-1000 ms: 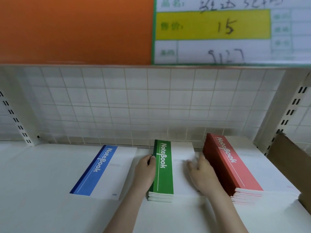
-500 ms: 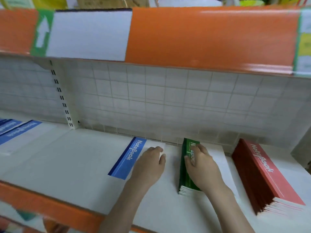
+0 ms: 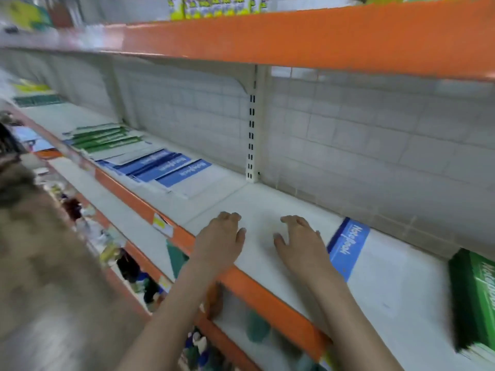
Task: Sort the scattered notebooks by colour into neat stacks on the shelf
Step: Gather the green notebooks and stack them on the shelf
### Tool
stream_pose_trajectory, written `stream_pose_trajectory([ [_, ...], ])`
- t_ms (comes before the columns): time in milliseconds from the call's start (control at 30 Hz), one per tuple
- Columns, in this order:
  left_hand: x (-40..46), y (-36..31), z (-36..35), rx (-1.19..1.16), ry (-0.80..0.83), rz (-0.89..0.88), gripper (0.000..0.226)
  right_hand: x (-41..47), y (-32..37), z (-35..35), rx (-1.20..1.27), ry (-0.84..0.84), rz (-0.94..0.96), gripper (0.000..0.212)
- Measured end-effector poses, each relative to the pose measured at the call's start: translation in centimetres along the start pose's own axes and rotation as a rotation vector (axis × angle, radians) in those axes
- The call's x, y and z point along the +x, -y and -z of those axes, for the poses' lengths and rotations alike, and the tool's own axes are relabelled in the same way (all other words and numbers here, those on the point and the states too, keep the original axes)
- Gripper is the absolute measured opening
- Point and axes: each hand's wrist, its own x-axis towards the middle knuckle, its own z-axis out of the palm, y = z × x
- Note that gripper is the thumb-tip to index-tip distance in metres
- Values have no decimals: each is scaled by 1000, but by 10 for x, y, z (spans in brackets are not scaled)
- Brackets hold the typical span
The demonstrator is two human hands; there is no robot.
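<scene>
White laminate under both sets of fingers: left hand [image 3: 223, 238] and right hand [image 3: 298, 241] spread low over a bare stretch of the shelf [image 3: 257, 207], fingers loosely curved and parted, gripping nothing; touching the surface or just hovering, impossible to tell. Immediately right of the right hand, a single blue notebook [image 3: 348, 246] lying flat, seemingly the start of a blue pile. Further right, at the frame's edge, a thick green stack [image 3: 474, 298], squared up and apparently finished. No red pile in view. Out to the left, beyond the slotted upright [image 3: 251, 135], the unsorted remainder: a fanned spread of blue notebooks [image 3: 166, 167] overlapping one another, then a loose slide of green notebooks [image 3: 104, 137] behind them, well apart from the hands. Judged from this: sorting partly done, green begun in earnest, blue barely begun, a fair heap left to fetch and square. Probably between pieces, reaching leftward for the next. Above, an orange shelf edge [image 3: 294, 41]; below, blurred goods.
</scene>
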Motion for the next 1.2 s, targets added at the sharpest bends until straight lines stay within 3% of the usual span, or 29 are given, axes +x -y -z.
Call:
stream_pose_trajectory([
  [200, -7, 90, 33, 41, -46, 101, 41, 32, 92, -56, 58, 109, 200, 48],
  [667, -28, 267, 83, 123, -86, 346, 40, 88, 244, -158, 96, 214, 424, 40],
  [900, 9, 344, 107, 129, -146, 450, 38, 149, 316, -200, 120, 261, 558, 43],
  [1200, 72, 418, 129, 130, -150, 489, 41, 236, 385, -242, 116, 259, 564, 45],
])
